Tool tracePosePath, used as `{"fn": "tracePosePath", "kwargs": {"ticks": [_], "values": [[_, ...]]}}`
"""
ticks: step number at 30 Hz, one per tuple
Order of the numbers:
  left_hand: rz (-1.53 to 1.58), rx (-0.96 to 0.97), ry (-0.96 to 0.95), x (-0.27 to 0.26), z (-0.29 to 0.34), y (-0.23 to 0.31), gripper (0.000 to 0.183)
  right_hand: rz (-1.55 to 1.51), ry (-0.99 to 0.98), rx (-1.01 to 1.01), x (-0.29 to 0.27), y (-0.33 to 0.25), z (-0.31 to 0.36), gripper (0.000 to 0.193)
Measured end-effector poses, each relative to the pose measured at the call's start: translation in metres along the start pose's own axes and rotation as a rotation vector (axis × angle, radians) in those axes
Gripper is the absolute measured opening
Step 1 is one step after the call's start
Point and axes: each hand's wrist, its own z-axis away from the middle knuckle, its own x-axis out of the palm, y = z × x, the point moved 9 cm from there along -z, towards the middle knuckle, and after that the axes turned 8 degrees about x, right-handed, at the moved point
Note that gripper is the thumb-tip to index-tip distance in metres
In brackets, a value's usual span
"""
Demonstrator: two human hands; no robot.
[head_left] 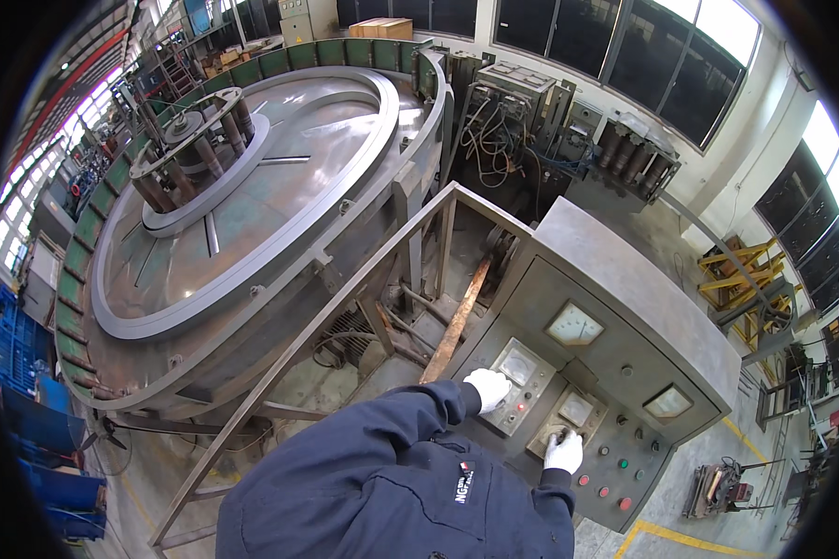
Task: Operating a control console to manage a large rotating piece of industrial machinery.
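My left hand (488, 389), in a white glove, is at the left edge of a small control module (510, 421) with a meter window and little lights. Its fingers are curled together, and whatever they hold is hidden. My right hand (563, 452), gloved in white too, is closed around a dark knob (557, 435) on a second module, below its meter window (576, 409). Both modules are set into the sloping front of a grey control cabinet (639, 270). Red push buttons (604, 492) and a green button (624, 463) lie right of my right hand.
A large round machine table (252, 219) with a grey ring fills the left side. Between it and the cabinet runs a metal frame rail (331, 312). A rusty bar (457, 321) leans beside the cabinet. Wired equipment (499, 130) and a yellow rack (738, 279) stand beyond.
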Motion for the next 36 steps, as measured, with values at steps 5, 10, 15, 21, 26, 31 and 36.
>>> {"fn": "tracePosePath", "kwargs": {"ticks": [5, 10, 15, 21, 26, 31, 36], "values": [[-0.017, 0.046, 0.001, 0.003, -0.002, 0.004, 0.017, -0.010, -0.006, 0.002, -0.002, 0.000, 0.001, 0.034], [-0.048, 0.084, 0.022, 0.009, -0.003, 0.002, 0.017, -0.039, 0.008, -0.003, -0.004, -0.002, 0.001, 0.033], [-0.054, 0.087, 0.026, 0.007, -0.003, 0.004, 0.017, -0.037, 0.009, 0.000, -0.001, 0.001, 0.000, 0.032], [-0.065, 0.100, 0.035, 0.006, -0.001, 0.005, 0.016, -0.054, 0.048, -0.023, -0.001, 0.000, 0.001, 0.036], [-0.061, 0.097, 0.050, 0.004, -0.001, 0.006, 0.016, 0.002, 0.048, 0.003, 0.001, 0.003, 0.000, 0.035], [-0.055, 0.095, 0.060, 0.007, -0.002, 0.004, 0.016, 0.056, 0.018, 0.097, -0.002, 0.005, -0.004, 0.042], [-0.051, 0.093, 0.063, 0.014, -0.003, 0.000, 0.016, 0.141, 0.000, 0.146, -0.008, 0.003, -0.008, 0.052]]}}
